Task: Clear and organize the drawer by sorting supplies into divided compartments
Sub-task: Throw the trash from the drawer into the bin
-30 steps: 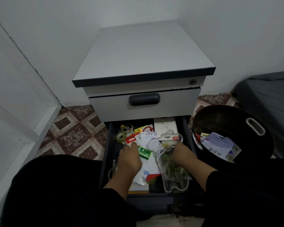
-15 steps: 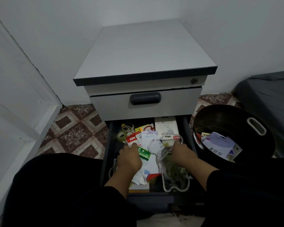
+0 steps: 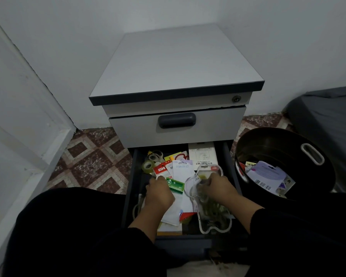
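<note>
The lower drawer (image 3: 135,176) of a grey cabinet is pulled out and crowded with supplies. Both my hands are inside it. My left hand (image 3: 158,193) lies on a heap of white and red packets, fingers curled down by a green stationery pack (image 3: 176,185). My right hand (image 3: 218,186) grips the top of a clear plastic blister pack (image 3: 214,216) with greenish contents. Tape rolls (image 3: 150,163) sit at the back left. A white stapler set card (image 3: 183,170) and a stapler set box (image 3: 203,155) lie toward the back.
A black round bin (image 3: 300,154) with a white handle stands right of the drawer and holds discarded packaging (image 3: 268,175). The closed upper drawer (image 3: 176,127) overhangs the back. Patterned floor tiles (image 3: 92,164) lie on the left, a dark mattress (image 3: 328,116) on the right.
Both hands have stayed in the drawer. My right hand has shifted slightly on the clear blister pack; the view has drifted a little.
</note>
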Action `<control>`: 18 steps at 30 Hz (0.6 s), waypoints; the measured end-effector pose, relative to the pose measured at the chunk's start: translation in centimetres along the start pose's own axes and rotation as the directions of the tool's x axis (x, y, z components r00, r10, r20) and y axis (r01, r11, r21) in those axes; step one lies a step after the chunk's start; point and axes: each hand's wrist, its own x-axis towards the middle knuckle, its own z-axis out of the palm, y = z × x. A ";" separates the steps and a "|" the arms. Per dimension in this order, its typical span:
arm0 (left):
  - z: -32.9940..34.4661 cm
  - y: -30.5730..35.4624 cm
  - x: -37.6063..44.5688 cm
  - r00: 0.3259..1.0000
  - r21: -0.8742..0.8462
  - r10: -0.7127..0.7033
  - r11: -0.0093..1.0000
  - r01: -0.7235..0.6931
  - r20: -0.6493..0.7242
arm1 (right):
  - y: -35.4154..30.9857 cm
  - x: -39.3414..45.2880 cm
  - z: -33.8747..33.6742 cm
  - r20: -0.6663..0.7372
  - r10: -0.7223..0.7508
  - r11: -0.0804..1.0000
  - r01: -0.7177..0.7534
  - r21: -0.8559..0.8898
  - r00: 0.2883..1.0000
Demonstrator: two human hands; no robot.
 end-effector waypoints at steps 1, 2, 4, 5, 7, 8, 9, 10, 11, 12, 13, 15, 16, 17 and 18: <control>0.1 0.0 0.1 1.000 -0.094 -0.006 0.996 0.007 0.005 | 0.1 0.1 0.0 -0.012 0.022 0.999 -0.021 0.049 1.000; 0.4 0.0 0.3 1.000 -0.186 -0.013 0.982 0.015 0.011 | 0.1 0.2 0.0 -0.025 0.041 0.993 -0.038 0.114 0.999; 0.9 0.0 0.6 0.999 -0.312 -0.022 0.950 0.029 0.026 | 0.2 0.3 0.0 -0.046 0.081 0.958 -0.065 0.279 0.996; 1.1 0.0 0.7 0.999 -0.349 -0.024 0.937 0.033 0.031 | 0.2 0.4 -0.1 -0.054 0.097 0.931 -0.071 0.358 0.994; 1.5 0.2 0.6 0.999 -0.423 -0.028 0.905 0.037 0.026 | 0.1 0.5 -0.1 -0.062 0.121 0.880 -0.078 0.469 0.991; 1.6 0.4 0.7 0.999 -0.466 -0.036 0.884 0.041 0.021 | 0.0 0.5 -0.1 -0.063 0.132 0.863 -0.083 0.499 0.989; 1.8 0.6 0.7 0.998 -0.507 -0.051 0.860 0.057 0.024 | 0.0 0.5 -0.1 -0.062 0.144 0.851 -0.091 0.518 0.988; 1.9 0.7 0.6 0.997 -0.546 -0.072 0.834 0.081 0.037 | -0.1 0.4 -0.1 -0.061 0.156 0.839 -0.100 0.535 0.986; 2.0 0.9 0.5 0.994 -0.579 -0.095 0.808 0.109 0.054 | -0.1 0.4 -0.1 -0.061 0.167 0.825 -0.105 0.555 0.984; 2.1 1.0 0.5 0.991 -0.611 -0.116 0.780 0.135 0.071 | -0.1 0.4 -0.1 -0.064 0.171 0.808 -0.103 0.581 0.983; 2.1 1.2 0.4 0.987 -0.643 -0.136 0.748 0.162 0.090 | -0.1 0.4 0.0 -0.064 0.169 0.789 -0.096 0.607 0.984; 1.9 1.5 0.3 0.979 -0.711 -0.165 0.674 0.202 0.122 | 0.0 0.4 0.2 -0.061 0.151 0.762 -0.077 0.643 0.987; 1.8 1.6 0.2 0.975 -0.749 -0.175 0.625 0.220 0.140 | 0.0 0.3 0.2 -0.059 0.139 0.757 -0.068 0.650 0.989; 1.6 1.7 0.1 0.970 -0.785 -0.180 0.572 0.239 0.165 | -0.1 0.2 0.3 -0.056 0.128 0.756 -0.061 0.651 0.990; 1.4 1.9 0.0 0.964 -0.814 -0.184 0.520 0.261 0.192 | -0.1 0.1 0.3 -0.053 0.115 0.761 -0.054 0.647 0.992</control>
